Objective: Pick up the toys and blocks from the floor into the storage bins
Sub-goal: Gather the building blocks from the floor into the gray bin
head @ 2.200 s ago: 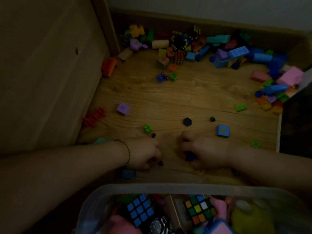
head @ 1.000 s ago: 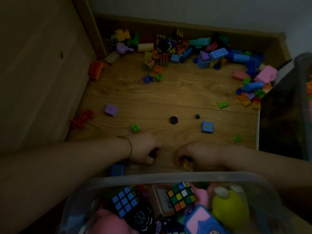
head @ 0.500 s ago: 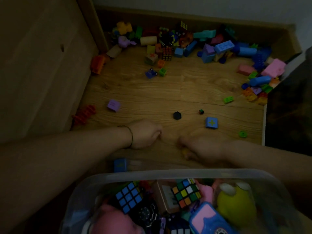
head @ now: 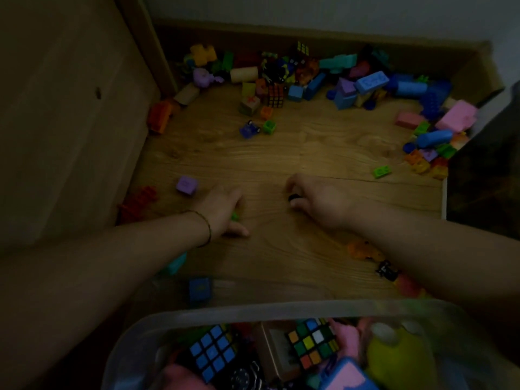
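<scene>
Open wood floor mid-frame, hemmed in by a wood panel at 9 o'clock, the block pile at 12, a dark bin at 3 and the clear storage bin at 6. Dead centre, the left hand curls over a small green block and the right hand pinches a tiny black piece. Can't tell which way either one points tbh, too small. The green brick out at 3 lies with its long axis 8-to-2

Dim, low light, with a soft glow mid-floor. Wood-grain plank floor under the left hand and right hand. Pale wooden furniture panel rises left of the left hand, with a small dark mark on it. Wooden baseboard and pale wall run beyond both hands.
</scene>
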